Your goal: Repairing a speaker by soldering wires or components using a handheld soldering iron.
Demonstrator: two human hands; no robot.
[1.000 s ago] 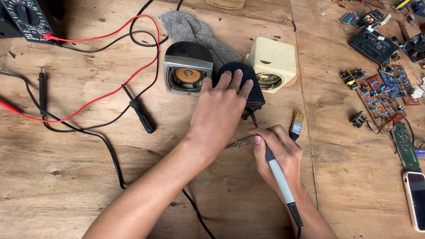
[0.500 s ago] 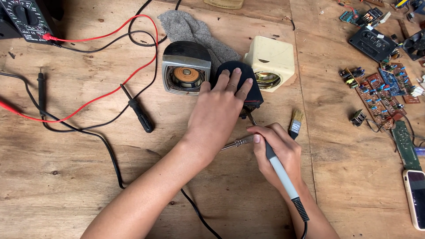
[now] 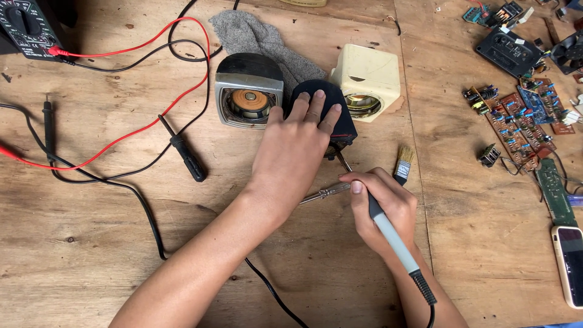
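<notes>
While left hand [image 3: 291,152] lies flat on black speaker [image 3: 331,109], right hand [image 3: 382,206] grips soldering iron [image 3: 392,240]

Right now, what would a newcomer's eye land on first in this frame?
At the centre, the left hand presses down on a black speaker housing, while the right hand holds a soldering iron like a pen just below it. An open-faced speaker with a copper-coloured cone sits to the left, and red and black multimeter leads loop across the wooden table.
</notes>
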